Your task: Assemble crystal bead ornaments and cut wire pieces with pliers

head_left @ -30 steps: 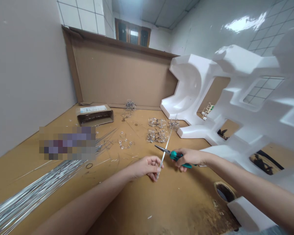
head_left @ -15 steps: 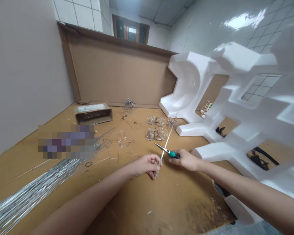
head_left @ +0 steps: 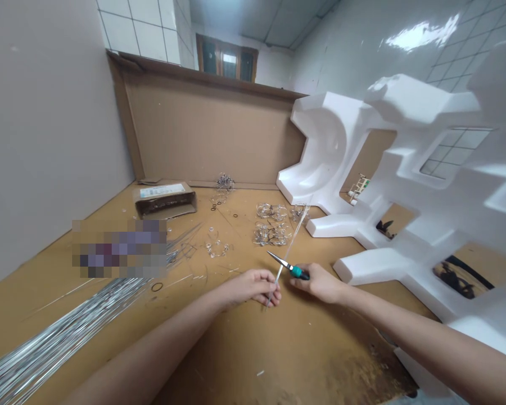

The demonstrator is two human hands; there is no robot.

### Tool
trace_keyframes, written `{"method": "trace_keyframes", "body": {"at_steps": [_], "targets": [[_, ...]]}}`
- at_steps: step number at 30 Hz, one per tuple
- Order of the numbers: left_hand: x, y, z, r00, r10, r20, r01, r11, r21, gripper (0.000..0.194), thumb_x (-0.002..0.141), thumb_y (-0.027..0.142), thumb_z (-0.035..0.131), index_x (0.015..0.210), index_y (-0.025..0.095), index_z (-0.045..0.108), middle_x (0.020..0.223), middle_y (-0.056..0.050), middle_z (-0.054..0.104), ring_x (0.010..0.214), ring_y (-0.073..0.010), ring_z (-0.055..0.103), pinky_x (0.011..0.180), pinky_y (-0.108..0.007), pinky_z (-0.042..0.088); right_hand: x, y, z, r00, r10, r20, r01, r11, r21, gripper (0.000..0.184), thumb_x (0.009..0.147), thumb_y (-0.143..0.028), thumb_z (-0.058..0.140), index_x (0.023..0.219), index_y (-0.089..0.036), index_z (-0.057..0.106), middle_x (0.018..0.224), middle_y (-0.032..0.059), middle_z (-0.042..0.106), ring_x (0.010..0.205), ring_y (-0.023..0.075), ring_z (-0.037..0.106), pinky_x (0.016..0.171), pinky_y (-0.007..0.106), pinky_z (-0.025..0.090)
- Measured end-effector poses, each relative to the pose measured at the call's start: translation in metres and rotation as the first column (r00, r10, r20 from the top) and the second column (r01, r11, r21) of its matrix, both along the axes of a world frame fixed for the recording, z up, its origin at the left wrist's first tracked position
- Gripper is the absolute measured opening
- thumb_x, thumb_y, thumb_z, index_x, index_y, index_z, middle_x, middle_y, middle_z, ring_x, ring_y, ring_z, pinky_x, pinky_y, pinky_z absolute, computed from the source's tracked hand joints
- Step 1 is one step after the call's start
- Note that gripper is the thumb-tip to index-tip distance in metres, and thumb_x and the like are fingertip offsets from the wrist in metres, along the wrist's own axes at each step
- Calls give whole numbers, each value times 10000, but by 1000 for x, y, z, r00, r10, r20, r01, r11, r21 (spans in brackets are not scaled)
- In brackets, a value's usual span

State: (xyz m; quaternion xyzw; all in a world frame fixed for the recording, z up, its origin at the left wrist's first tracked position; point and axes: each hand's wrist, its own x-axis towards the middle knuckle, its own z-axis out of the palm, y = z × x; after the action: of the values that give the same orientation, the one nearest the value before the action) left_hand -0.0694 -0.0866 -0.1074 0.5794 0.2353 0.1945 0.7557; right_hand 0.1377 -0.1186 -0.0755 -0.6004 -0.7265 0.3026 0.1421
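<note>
My left hand is closed in a pinch on the lower end of a thin straight metal wire, which slants up and away to the right. My right hand is wrapped round the teal handles of long-nose pliers, whose jaws point left and cross the wire just above my left fingers. Both hands hover low over the brown board table.
A bundle of long silver wires lies at the left. Bent wire pieces and clear beads sit behind my hands, near small black rings. An open cardboard box and white foam packing blocks stand at back and right.
My right hand has slid nearer to my left hand, with the pliers lowered toward the wire. My left hand kept its pinch and barely moved.
</note>
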Motion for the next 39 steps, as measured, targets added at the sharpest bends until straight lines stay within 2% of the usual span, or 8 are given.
{"method": "trace_keyframes", "body": {"at_steps": [4, 7, 10, 16, 25, 28, 33, 39], "targets": [[9, 0, -1, 985, 173, 25, -174, 985, 0, 334, 748, 433, 555, 887, 131, 536, 657, -17, 600, 552, -104, 590, 585, -250, 469, -8, 0, -6, 1000, 21, -14, -20, 999, 40, 189, 736, -351, 491, 708, -166, 513, 591, -32, 425, 533, 96, 350, 505, 206, 300], [15, -1, -3, 954, 299, -4, -298, 950, 91, 303, 758, 421, 517, 825, 128, 559, 543, 46, 495, 364, -41, 421, 403, -183, 358, -14, 1, -9, 1000, 2, -17, -1, 999, 34, 219, 747, -364, 486, 768, -156, 551, 609, -20, 463, 533, 100, 370, 505, 204, 313], [17, -3, -4, 929, 369, -10, -365, 924, 116, 275, 766, 395, 489, 795, 130, 558, 526, 63, 444, 348, -25, 327, 357, -160, 256, -18, 2, -10, 1000, -15, 5, 15, 999, 33, 242, 751, -383, 482, 775, -154, 556, 608, -17, 479, 534, 102, 384, 497, 200, 313], [18, -4, -3, 922, 385, -50, -377, 919, 116, 201, 798, 299, 416, 787, 137, 535, 490, 76, 407, 320, -18, 215, 352, -171, 149, -18, 7, -4, 999, 9, 50, -6, 997, -73, 222, 737, -349, 474, 829, -163, 552, 617, -24, 489, 530, 100, 409, 478, 194, 313], [23, -8, -15, 901, 432, -37, -415, 885, 212, 205, 802, 279, 389, 769, 146, 542, 484, 78, 402, 337, -34, 212, 381, -187, 184, -23, 5, 1, 988, 5, 153, 11, 995, -102, 196, 648, -194, 466, 831, -178, 536, 655, -14, 546, 568, 115, 486, 479, 185, 325], [24, -8, -17, 891, 454, -26, -433, 864, 257, 217, 797, 288, 391, 776, 142, 551, 491, 74, 405, 349, -40, 225, 391, -190, 191, -28, 1, 4, 974, -32, 225, 40, 999, -31, 157, 702, -265, 470, 809, -177, 545, 703, 28, 581, 641, 155, 526, 532, 217, 332], [24, -6, -20, 877, 479, -19, -451, 837, 310, 238, 798, 306, 386, 784, 141, 557, 491, 72, 399, 363, -49, 246, 402, -192, 205, -34, 0, 1, 904, -109, 413, 45, 986, 162, 355, 810, -478, 361, 758, -187, 558, 700, 79, 617, 640, 187, 557, 546, 247, 322], [23, -5, -23, 868, 496, -18, -452, 805, 384, 236, 798, 319, 396, 773, 142, 550, 498, 67, 396, 388, -57, 268, 411, -189, 216, -33, 6, -6, 909, -112, 401, 41, 983, 181, 239, 786, -382, 441, 776, -193, 587, 696, 59, 634, 606, 156, 554, 537, 220, 332]]}}
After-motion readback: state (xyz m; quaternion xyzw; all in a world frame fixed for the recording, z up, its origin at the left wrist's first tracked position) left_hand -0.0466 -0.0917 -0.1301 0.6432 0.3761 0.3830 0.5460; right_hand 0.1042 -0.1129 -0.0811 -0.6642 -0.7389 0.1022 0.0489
